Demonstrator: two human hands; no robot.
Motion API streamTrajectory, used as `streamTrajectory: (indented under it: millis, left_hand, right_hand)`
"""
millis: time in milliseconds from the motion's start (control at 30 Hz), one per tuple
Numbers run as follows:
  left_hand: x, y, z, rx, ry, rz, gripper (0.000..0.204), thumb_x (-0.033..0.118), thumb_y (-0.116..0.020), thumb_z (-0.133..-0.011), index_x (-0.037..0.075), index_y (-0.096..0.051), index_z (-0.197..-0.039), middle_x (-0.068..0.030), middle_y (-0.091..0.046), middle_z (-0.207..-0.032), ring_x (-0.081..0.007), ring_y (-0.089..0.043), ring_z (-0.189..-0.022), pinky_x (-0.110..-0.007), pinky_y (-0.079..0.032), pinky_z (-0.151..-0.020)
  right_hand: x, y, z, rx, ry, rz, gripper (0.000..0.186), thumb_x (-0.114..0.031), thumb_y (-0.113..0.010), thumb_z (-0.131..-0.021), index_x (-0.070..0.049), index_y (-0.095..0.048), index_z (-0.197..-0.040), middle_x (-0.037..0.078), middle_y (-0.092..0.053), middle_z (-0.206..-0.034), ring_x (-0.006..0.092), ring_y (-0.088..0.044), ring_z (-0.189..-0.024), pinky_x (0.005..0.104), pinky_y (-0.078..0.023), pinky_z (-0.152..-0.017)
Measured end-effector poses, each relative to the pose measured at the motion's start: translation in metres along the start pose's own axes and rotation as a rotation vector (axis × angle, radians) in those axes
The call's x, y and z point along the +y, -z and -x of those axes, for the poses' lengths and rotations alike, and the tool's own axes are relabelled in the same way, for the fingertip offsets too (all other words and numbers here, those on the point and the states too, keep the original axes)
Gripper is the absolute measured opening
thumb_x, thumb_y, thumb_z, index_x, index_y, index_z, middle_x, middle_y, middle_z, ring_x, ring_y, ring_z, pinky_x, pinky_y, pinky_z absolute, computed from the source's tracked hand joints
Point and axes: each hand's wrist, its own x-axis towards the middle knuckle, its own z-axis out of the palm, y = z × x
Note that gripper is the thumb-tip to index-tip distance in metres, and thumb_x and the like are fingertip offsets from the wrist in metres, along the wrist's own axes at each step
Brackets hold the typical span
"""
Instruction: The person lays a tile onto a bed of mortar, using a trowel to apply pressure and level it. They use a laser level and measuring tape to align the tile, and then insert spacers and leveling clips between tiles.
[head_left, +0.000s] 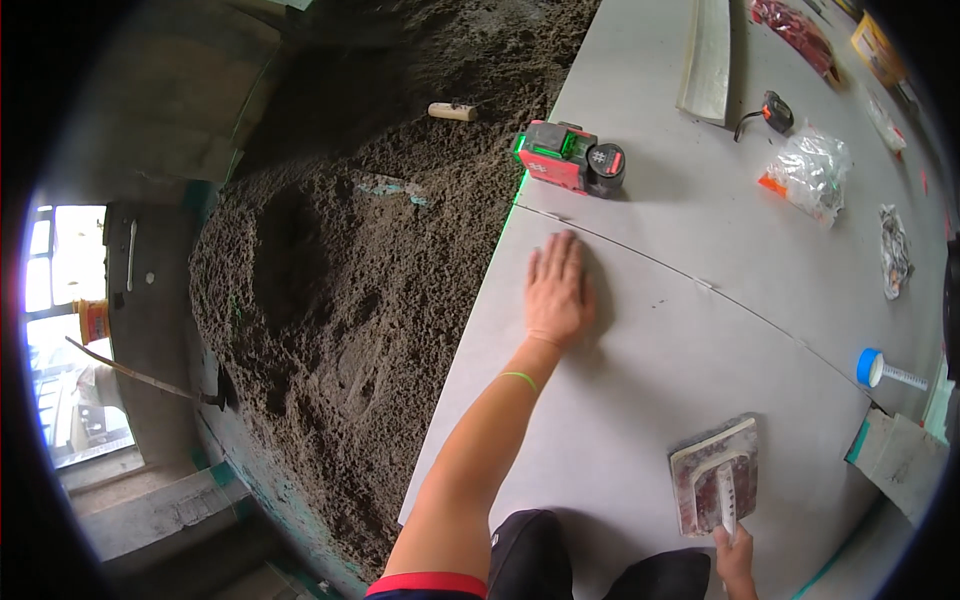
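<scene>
My left hand (558, 295) lies flat on a large light-grey floor tile (610, 420), fingers together and stretched toward its far edge, holding nothing. At the lower right, my right hand (735, 560) is closed round the end of the white handle of a square float (712, 475), its plate on or just above the same tile. A thin joint with small white tile spacers (705, 284) runs between this tile and the one beyond. A red laser level (565, 158) stands on the far tile, and its green line follows the tiles' left edge.
Loose dark mortar (350, 290) fills the area left of the tiles, with a wooden handle (452, 111) lying on it. On the far tile are a tape measure (775, 112), a clear plastic bag (808, 175) and a curved grey strip (707, 60). A blue-capped tool (872, 368) stands at right.
</scene>
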Motion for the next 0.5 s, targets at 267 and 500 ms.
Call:
streamTrajectory:
  millis: [267, 500]
  left_hand:
    - [-0.068, 0.021, -0.025, 0.169, 0.186, -0.383, 0.049, 0.029, -0.042, -0.095, 0.003, -0.051, -0.135, -0.0128, -0.040, -0.149, -0.0376, -0.030, -0.139, -0.059, -0.009, -0.117]
    - [-0.089, 0.034, -0.044, 0.261, 0.407, -0.069, 0.034, 0.009, -0.057, -0.073, 0.007, -0.069, -0.105, -0.0158, -0.057, -0.120, -0.0359, -0.048, -0.114, -0.045, -0.037, -0.104]
  right_hand:
    - [-0.002, -0.006, 0.003, 0.032, 0.048, -0.007, 0.048, -0.046, -0.058, -0.094, 0.000, -0.056, -0.082, 0.007, -0.050, -0.063, 0.0177, -0.047, -0.060, 0.0361, -0.041, -0.057]
    - [0.004, -0.005, -0.001, 0.000, 0.050, -0.004, 0.047, -0.046, -0.058, -0.094, 0.000, -0.056, -0.084, 0.006, -0.050, -0.064, 0.0170, -0.046, -0.060, 0.0353, -0.041, -0.057]
